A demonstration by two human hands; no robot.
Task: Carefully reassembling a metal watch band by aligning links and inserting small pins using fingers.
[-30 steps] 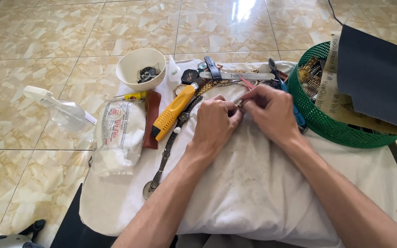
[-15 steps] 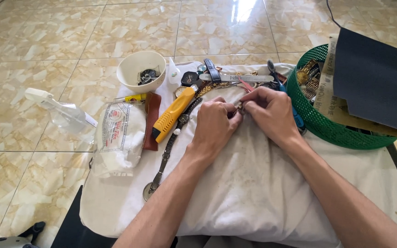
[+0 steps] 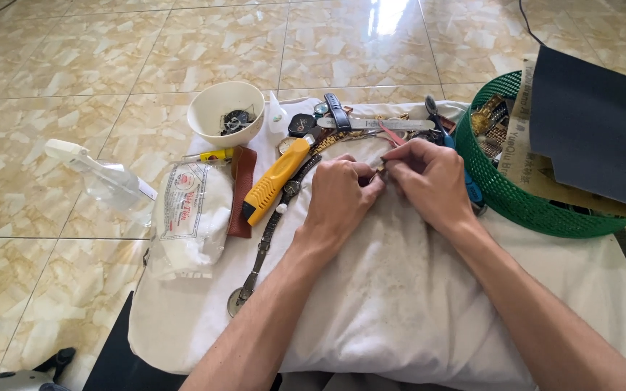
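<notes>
a head-worn camera looks down at a white cloth-covered cushion [image 3: 400, 289] on a tiled floor. off the cushion's left edge a clear spray bottle [image 3: 103, 177] lies on the tiles. at the left edge sits a white printed bag [image 3: 190, 217], then a brown leather piece [image 3: 242, 192] and a yellow-handled tool [image 3: 278, 179]. at the far left corner stands a white bowl [image 3: 215, 108] holding a small dark watch part [image 3: 235, 121]. a metal watch bracelet [image 3: 266, 242] runs down the cushion beside the left forearm.

near the middle of the far edge, the left hand [image 3: 338, 206] and right hand [image 3: 432, 181] are close together, fingertips pinched on a tiny metal piece [image 3: 380, 168], too small to identify. compared with the last second, the hands have barely moved; the same fine pinching grip continues in the same spot.

along the far edge lie watch straps and small parts [image 3: 356, 123]. at the right edge a green mesh basket [image 3: 516, 195] holds gold-coloured watch pieces [image 3: 490, 119], with dark sandpaper sheets [image 3: 588, 130] across it.
</notes>
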